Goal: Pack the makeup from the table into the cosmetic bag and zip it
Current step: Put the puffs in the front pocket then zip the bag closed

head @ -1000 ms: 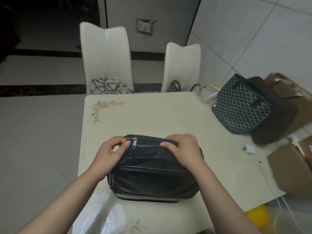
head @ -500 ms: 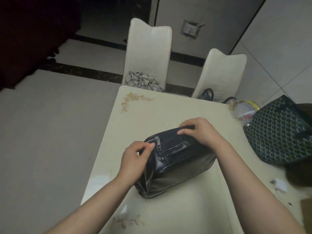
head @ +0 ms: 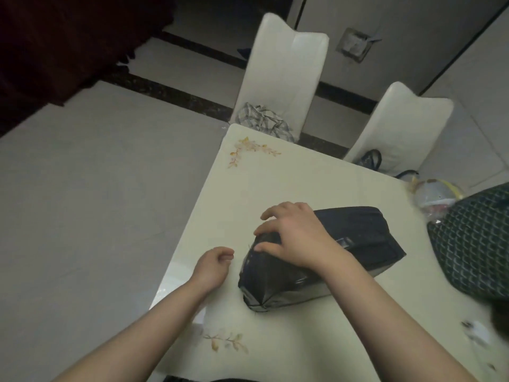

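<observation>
Two hands we see: our right hand (head: 296, 234) lies on the near end of the one black cosmetic bag (head: 355, 238) with spread fingers, and our left hand (head: 213, 264) is loosely curled beside it, holding nothing. The bag lies on the table (head: 289, 183). Half a second ago the left hand was pinching at its zipper. Behind stand two white chairs (head: 286, 70).

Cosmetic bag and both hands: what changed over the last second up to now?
The left hand let go of the zipper pull and now lies loosely curled on the table beside the cosmetic bag, apart from it. The right hand moved from the bag's far top edge to its near left end, fingers spread over it. The bag turned more end-on to the camera. It stayed flat on the table; the patterned bag stayed put.
</observation>
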Demonstrator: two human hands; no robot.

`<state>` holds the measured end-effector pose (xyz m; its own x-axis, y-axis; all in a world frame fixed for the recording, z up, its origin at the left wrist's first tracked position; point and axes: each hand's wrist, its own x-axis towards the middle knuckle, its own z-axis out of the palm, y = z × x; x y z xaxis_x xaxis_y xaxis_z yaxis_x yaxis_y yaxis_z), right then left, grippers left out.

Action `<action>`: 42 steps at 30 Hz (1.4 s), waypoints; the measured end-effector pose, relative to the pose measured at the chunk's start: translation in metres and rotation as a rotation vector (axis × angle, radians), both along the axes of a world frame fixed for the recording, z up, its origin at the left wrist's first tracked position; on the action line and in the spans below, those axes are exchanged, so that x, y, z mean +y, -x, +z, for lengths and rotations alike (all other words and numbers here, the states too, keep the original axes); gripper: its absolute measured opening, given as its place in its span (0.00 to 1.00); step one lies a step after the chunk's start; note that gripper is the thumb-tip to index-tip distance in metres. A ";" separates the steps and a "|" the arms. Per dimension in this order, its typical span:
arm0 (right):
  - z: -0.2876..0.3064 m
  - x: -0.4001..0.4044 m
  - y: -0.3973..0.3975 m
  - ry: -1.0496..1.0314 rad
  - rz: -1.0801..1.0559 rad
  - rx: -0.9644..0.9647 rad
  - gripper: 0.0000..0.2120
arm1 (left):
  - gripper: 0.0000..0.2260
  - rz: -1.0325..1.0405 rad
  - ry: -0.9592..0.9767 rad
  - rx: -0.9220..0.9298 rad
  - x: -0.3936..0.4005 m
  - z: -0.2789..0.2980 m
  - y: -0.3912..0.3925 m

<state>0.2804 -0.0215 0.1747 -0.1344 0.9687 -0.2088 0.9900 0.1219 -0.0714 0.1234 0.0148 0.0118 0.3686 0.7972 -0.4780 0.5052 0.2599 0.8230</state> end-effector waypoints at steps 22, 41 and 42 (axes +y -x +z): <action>-0.017 -0.001 0.031 -0.046 -0.037 -0.208 0.12 | 0.04 -0.106 0.207 0.213 -0.037 -0.039 -0.030; -0.004 -0.026 0.000 -0.128 -0.161 0.130 0.11 | 0.13 0.007 0.552 -0.073 -0.048 -0.021 -0.010; -0.005 -0.027 0.000 -0.145 -0.162 0.139 0.11 | 0.12 -0.024 0.467 -0.057 -0.048 -0.023 -0.007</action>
<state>0.2805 -0.0483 0.1692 0.0077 0.9983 -0.0570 0.9793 -0.0190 -0.2016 0.1301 -0.0333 -0.0107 0.4204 0.4928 -0.7619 0.4731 0.5975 0.6475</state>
